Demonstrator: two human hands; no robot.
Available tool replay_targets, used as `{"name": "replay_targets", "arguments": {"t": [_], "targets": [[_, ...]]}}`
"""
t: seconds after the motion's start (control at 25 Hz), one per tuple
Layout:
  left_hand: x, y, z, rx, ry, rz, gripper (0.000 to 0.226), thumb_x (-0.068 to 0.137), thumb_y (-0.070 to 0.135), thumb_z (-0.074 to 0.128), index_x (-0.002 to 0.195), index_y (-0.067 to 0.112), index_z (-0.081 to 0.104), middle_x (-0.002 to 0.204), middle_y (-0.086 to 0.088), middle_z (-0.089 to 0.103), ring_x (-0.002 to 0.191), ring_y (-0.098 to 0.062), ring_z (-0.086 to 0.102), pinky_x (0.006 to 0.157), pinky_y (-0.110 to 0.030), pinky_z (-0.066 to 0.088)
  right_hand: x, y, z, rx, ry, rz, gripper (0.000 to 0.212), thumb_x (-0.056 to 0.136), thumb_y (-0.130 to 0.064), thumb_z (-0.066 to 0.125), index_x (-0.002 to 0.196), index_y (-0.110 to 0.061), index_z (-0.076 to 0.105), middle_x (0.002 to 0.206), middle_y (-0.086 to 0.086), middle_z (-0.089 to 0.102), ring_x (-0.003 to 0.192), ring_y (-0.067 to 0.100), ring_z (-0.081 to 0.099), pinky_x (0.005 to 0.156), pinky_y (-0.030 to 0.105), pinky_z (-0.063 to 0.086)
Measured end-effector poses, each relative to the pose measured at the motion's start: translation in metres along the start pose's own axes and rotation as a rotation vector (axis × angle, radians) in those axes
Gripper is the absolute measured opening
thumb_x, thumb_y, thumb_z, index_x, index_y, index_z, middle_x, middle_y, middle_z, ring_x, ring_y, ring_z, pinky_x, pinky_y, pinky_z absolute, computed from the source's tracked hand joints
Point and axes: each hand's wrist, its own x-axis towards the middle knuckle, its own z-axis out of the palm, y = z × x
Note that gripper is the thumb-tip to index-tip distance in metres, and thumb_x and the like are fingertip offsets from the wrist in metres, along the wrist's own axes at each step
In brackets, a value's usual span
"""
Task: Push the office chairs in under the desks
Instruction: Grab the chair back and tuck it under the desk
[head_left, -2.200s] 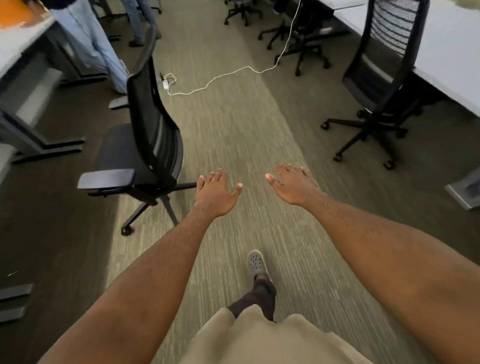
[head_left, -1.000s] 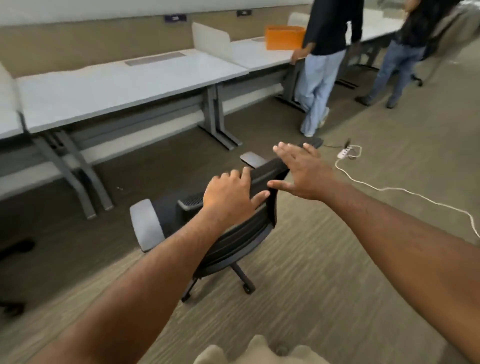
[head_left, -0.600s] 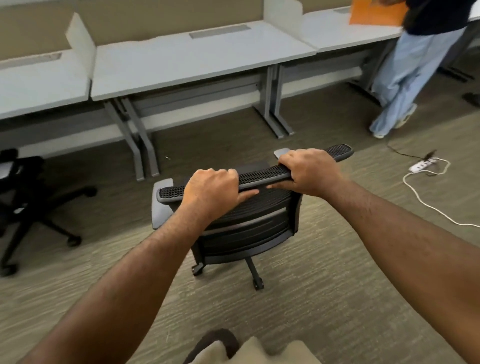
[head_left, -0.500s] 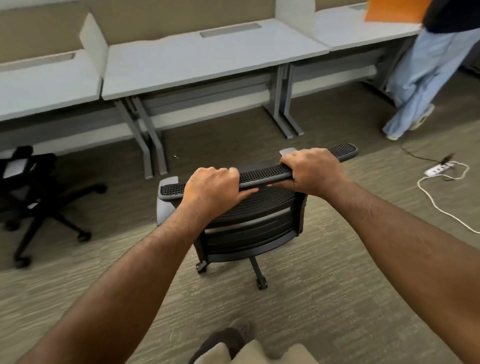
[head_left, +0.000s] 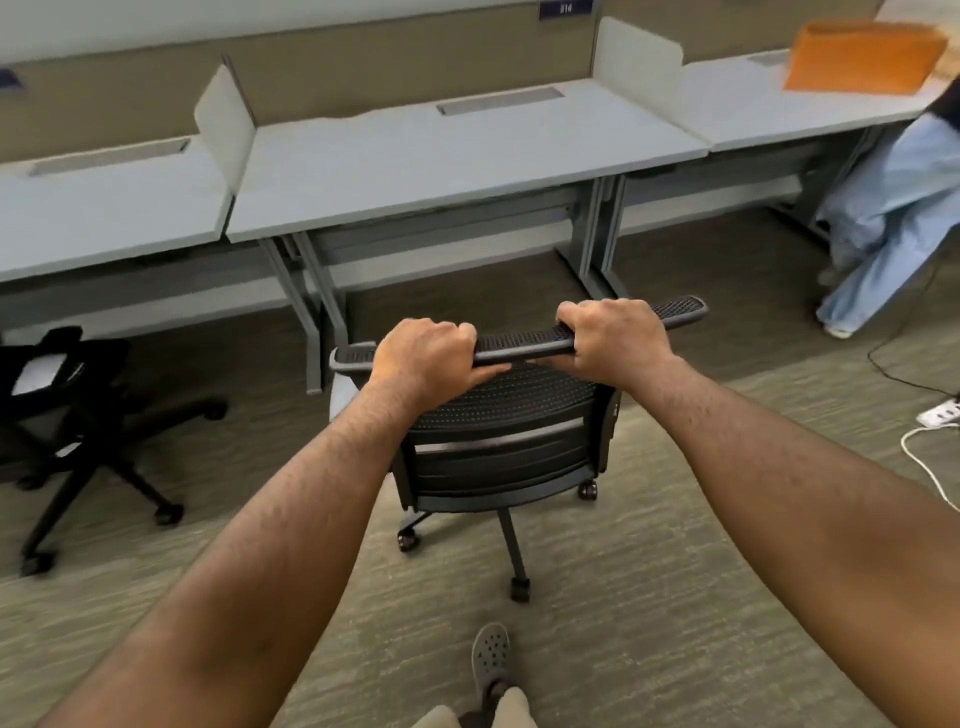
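A black mesh-backed office chair (head_left: 498, 441) stands on the carpet facing a grey desk (head_left: 447, 156), its back towards me. My left hand (head_left: 426, 358) grips the left part of the backrest's top rail. My right hand (head_left: 613, 338) grips the right part of the same rail. The chair's seat and front are hidden behind the backrest and reach near the desk's front edge. A wheeled base shows below the backrest.
A second black chair (head_left: 67, 415) stands at the left by the neighbouring desk (head_left: 104, 208). A person in light blue trousers (head_left: 893, 218) stands at the right beside a desk bearing an orange box (head_left: 862, 57). A white power strip and cable (head_left: 935, 421) lie on the floor right.
Both hands have kept their grip on the backrest rail. The chair has rolled closer to the desk and I have stepped forward behind it.
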Motion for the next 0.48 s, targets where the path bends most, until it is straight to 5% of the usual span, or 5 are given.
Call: {"name": "replay_targets", "arguments": {"t": [0.28, 0.48], "targets": [[0.076, -0.042, 0.051, -0.095, -0.010, -0.088, 0.062, 0.084, 0.080, 0.024, 0.082, 0.023, 0.049, 0.076, 0.003, 0.065, 0.059, -0.017, 0.056, 0.052, -0.032, 0.041, 0.080, 0.031, 0.043, -0.019, -0.090, 0.059, 0.061, 0.081, -0.082, 0.035, 0.098, -0.027, 0.054, 0.089, -0.005, 0.061, 0.082, 0.019, 0.062, 0.075, 0.039, 0.048], [0.136, -0.066, 0.087, -0.081, 0.004, -0.229, 0.069, 0.083, 0.083, 0.029, 0.097, 0.022, 0.059, 0.087, 0.002, 0.065, 0.079, -0.019, 0.062, 0.072, -0.037, 0.048, 0.141, 0.056, 0.074, -0.081, -0.123, 0.131, 0.065, 0.083, -0.081, 0.034, 0.115, -0.028, 0.056, 0.103, -0.002, 0.065, 0.098, 0.021, 0.060, 0.088, 0.043, 0.044]]}}
